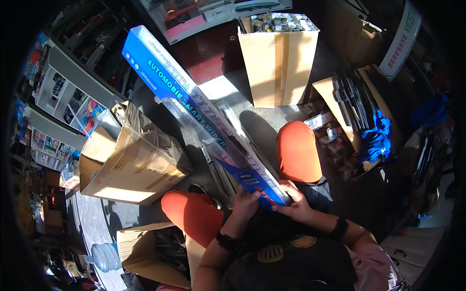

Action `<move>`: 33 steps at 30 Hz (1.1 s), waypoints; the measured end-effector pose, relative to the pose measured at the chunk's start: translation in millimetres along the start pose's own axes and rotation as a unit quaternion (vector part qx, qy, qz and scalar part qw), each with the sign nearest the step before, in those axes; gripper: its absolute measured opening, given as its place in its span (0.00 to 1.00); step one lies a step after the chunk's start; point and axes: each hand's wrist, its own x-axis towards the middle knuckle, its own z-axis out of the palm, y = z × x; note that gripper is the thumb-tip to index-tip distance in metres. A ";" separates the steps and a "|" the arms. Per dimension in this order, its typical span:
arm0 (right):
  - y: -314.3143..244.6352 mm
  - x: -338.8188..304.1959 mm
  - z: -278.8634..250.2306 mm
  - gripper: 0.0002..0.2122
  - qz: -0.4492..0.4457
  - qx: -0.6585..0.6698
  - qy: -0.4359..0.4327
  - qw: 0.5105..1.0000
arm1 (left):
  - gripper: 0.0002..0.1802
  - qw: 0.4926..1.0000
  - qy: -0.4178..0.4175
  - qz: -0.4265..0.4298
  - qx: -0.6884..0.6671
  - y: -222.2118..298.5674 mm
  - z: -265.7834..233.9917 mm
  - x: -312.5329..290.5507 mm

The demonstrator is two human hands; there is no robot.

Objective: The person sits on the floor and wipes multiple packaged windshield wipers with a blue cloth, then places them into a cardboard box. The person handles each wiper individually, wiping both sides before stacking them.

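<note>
A long, narrow wiper blade package [191, 104], blue with clear plastic sides, slants from my lap up toward the far left. Its near end is gripped by both hands. My left hand [246, 204] closes on the left edge, thumb on the blue front. On the right edge, near the bottom corner, my right hand [295, 202] is closed with its thumb by the corner. What lies inside the package is hard to make out. Behind its lower half, more long clear packages [218, 174] stand between my knees, partly hidden.
An open carton [138, 167] with plastic wrapping stands left, and another [141, 242] sits by my left leg. Ahead is a tall carton [279, 68] of small boxes. At right, a carton [340, 114] holds dark flat packages beside a blue cloth [377, 138]. A water jug [105, 257] lies lower left.
</note>
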 end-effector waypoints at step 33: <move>7.1 4.4 2.6 0.29 0.097 0.094 -0.020 0.991 | 0.36 0.999 -0.026 -0.012 -0.016 2.5 -6.9 7.1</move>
